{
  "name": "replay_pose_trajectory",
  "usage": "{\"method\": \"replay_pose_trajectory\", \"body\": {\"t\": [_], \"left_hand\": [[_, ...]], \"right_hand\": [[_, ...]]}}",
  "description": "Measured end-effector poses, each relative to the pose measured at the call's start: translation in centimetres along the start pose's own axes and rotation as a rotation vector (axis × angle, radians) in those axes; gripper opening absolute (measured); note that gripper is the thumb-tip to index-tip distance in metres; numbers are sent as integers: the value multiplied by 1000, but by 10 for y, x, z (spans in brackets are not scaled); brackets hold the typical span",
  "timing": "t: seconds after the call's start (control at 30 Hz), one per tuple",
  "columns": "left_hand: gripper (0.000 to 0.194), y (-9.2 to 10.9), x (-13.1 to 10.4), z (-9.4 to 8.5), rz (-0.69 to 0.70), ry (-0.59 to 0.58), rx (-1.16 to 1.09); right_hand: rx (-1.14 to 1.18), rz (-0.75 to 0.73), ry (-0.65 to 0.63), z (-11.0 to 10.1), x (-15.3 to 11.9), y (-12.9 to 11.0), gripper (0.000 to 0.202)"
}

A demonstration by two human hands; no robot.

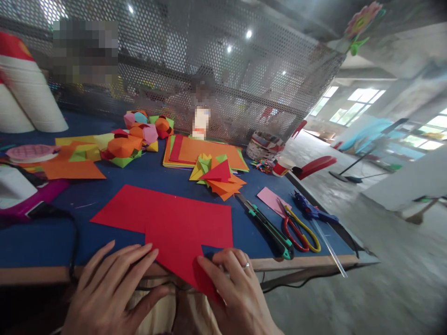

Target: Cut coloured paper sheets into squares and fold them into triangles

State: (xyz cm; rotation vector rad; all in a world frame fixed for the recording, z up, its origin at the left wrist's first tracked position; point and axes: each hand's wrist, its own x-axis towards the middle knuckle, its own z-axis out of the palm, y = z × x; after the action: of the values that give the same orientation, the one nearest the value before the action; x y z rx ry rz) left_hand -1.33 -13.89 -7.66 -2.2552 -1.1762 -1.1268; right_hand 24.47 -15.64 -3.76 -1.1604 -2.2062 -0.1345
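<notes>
Red paper [181,223] lies on the blue tabletop, one part of it reaching over the front edge. My left hand [115,284] has its fingers spread, with fingertips resting at the paper's left lower edge. At the paper's lower right corner, my right hand [233,284], with a ring on one finger, pinches the red paper between thumb and fingers. Behind the paper are folded orange, green and red pieces [221,177] and a stack of coloured sheets [209,152]. To the right lie a green and black cutter [267,225] and scissors [300,230].
A blue glue gun [312,208], pink paper [272,200], a paper cup [282,166] and a woven basket [264,145] stand to the right. Folded paper shapes [122,146], a purple device [35,200] with a black cable, and white rolls [35,93] are left. Mesh rises behind.
</notes>
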Motion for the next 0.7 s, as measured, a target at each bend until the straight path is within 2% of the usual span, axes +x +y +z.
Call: {"method": "replay_pose_trajectory", "body": {"t": [0.1, 0.27, 0.33, 0.53, 0.7], "left_hand": [[41, 0, 1, 1, 18, 20, -12], [37, 0, 10, -2, 44, 18, -13], [34, 0, 12, -3, 39, 9, -21], [22, 2, 17, -2, 1, 9, -64], [19, 2, 17, 0, -6, 17, -85]], "right_hand": [[87, 12, -26, -1, 9, 4, 50], [225, 15, -180, 2, 23, 10, 77], [242, 2, -181, 3, 26, 12, 76], [223, -29, -80, 6, 27, 14, 61], [235, -8, -125, 4, 24, 15, 55]]}}
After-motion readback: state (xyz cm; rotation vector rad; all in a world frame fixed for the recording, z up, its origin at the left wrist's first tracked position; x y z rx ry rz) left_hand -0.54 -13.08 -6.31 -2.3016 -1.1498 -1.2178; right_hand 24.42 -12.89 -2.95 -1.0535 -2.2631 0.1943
